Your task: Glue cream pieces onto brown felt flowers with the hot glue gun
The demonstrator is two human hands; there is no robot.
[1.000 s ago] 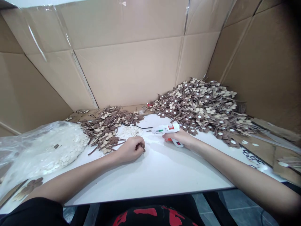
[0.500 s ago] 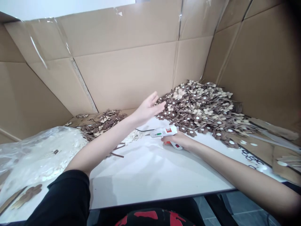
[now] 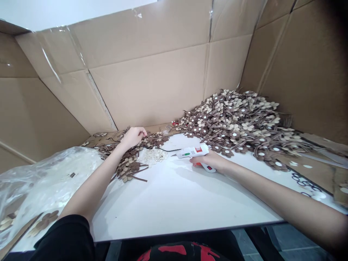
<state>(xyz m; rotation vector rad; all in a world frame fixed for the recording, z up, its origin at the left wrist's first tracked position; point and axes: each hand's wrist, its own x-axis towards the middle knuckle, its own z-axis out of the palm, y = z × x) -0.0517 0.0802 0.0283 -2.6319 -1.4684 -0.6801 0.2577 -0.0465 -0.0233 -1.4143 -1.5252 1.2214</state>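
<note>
My right hand is wrapped round a white and orange hot glue gun, whose metal nozzle points left above the white table. My left hand is over the smaller pile of brown and cream flower pieces with strips, at the back left. Its fingers are curled in; what they hold, if anything, is hidden. Small cream pieces lie heaped between this pile and the nozzle.
A large mound of brown and cream flowers with white dots fills the back right. Cardboard walls enclose the white table. A clear plastic bag of white pieces lies at left, and dark rings at right.
My left hand has swung left and down from before the large mound to the smaller pile, its spread fingers now curled. My right hand keeps the glue gun in nearly the same place.
</note>
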